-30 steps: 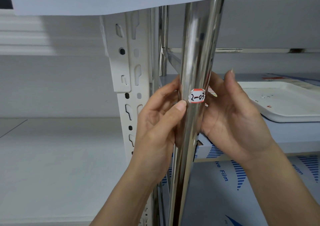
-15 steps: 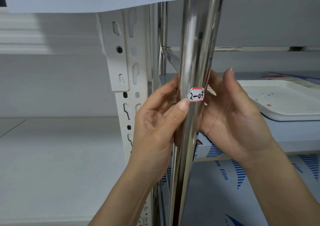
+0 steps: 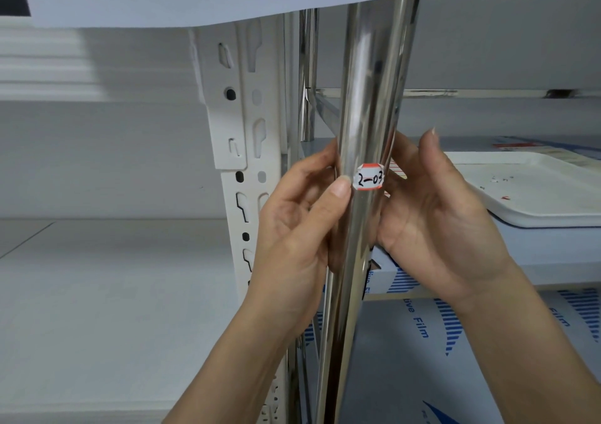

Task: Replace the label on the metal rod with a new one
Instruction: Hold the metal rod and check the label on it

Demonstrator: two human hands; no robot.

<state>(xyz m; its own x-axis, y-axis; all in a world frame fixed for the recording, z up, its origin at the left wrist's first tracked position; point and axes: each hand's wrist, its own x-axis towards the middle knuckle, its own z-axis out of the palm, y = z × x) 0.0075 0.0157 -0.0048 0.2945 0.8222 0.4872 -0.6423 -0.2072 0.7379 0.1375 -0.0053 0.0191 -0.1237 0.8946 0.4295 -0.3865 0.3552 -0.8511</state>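
Note:
A shiny metal rod (image 3: 367, 105) stands upright in front of me. A white label (image 3: 370, 177) with red edges, hand-marked "2-03", is stuck on it at mid height. My left hand (image 3: 299, 228) wraps round the rod from the left, its thumb tip pressing on the rod at the label's left edge. My right hand (image 3: 435, 215) is at the rod's right side, palm towards me, fingers reaching behind the rod and thumb raised clear. A scrap of red-lined paper (image 3: 395, 169) shows against those fingers; whether they hold it is hidden.
A white slotted shelf upright (image 3: 240, 150) stands just left of the rod, and a thinner chrome post (image 3: 307, 75) stands behind it. A white tray (image 3: 533, 192) with small scraps lies on the shelf at right. Blue-printed film covers the lower shelf (image 3: 422, 342).
My left thumb has slid slightly up to the label's left edge. The right hand has stayed in place behind the rod.

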